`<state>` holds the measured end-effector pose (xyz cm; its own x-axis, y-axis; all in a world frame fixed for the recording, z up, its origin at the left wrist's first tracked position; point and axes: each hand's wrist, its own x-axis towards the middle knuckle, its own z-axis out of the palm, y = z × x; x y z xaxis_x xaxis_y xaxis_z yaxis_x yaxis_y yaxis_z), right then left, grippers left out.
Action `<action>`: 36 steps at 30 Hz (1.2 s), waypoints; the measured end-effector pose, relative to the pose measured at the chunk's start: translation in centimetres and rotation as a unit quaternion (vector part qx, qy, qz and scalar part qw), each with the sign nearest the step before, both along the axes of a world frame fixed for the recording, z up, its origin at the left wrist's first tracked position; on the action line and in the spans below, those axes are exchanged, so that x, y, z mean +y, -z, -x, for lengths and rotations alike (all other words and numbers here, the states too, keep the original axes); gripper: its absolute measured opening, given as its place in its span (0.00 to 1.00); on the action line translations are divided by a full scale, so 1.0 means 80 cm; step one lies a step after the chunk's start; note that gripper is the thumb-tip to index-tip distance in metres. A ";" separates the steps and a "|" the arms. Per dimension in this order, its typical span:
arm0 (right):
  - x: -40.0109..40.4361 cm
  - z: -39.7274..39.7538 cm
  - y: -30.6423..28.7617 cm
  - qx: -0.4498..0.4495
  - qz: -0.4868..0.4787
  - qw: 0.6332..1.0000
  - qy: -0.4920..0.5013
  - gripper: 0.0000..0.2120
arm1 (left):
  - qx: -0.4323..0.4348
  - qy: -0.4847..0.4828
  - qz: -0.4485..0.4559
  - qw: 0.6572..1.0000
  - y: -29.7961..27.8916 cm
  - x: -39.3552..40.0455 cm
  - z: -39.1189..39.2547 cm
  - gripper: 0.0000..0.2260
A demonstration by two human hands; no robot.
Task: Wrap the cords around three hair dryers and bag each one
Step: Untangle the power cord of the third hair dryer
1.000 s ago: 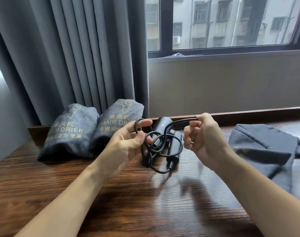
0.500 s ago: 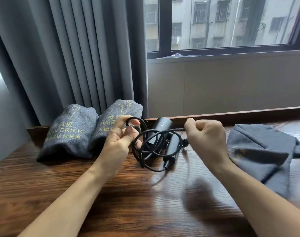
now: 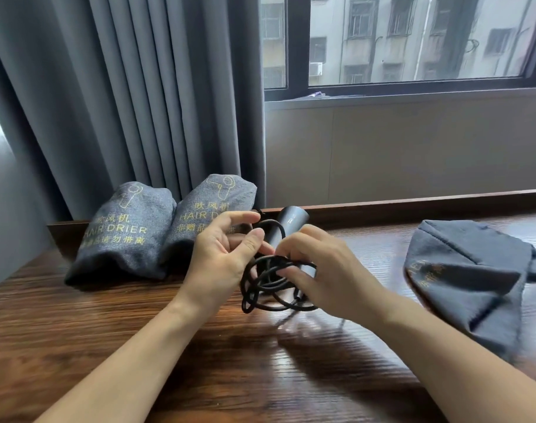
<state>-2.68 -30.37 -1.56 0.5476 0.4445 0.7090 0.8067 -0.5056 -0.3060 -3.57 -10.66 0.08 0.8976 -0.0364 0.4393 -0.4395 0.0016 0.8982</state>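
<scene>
- Dark wooden table (image 3: 107,346) runs under a window (image 3: 413,41), with grey curtains (image 3: 123,102) at its far left corner.
- Since a second ago, the right hand (image 3: 330,279) has come in from well apart and now pinches the black cord (image 3: 269,285) beside the left hand (image 3: 220,257).
- Left hand's thumb and fingers curl on the cord loops; the coil looks more bunched than before.
- Grey hair dryer (image 3: 286,227) sits above mid-table, behind both hands, held up among the loops.
- Two filled bags (image 3: 123,233) lie unmoved by the far left edge.
- An empty bag (image 3: 468,279) lies flat near the right edge.
</scene>
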 end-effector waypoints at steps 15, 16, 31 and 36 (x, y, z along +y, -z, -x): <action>-0.001 0.007 -0.008 0.216 -0.161 0.963 -0.024 0.14 | 0.157 0.010 0.036 0.987 -0.018 0.019 -0.007 0.10; -0.001 0.006 -0.007 0.220 -0.163 0.962 -0.020 0.14 | 0.107 -0.016 -0.044 0.993 -0.015 0.018 -0.005 0.10; -0.001 0.003 -0.001 0.199 -0.149 0.968 0.021 0.16 | -0.064 0.063 -0.381 0.920 -0.005 0.026 0.004 0.08; -0.006 0.002 -0.014 0.202 -0.166 0.965 0.014 0.19 | -0.028 -0.011 -0.292 0.956 -0.008 0.027 -0.001 0.12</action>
